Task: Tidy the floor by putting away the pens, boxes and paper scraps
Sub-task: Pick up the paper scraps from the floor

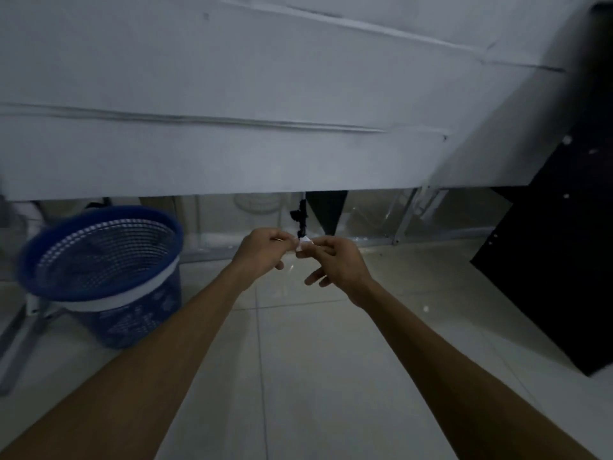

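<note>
Scrap step: left hand (262, 250) & right hand (335, 260) both pinch a paper scrap (303, 242). Next, prob.: carry left, drop into blue basket (99, 257).

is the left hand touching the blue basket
Apart. The head view shows the left hand raised over the floor, pinching a paper scrap, with open tile between it and the blue basket.

Two bare forearms rise from the frame's lower corners; the left hand (262, 250) and right hand (335, 260) wear no sleeves, gloves or jewellery.
</note>
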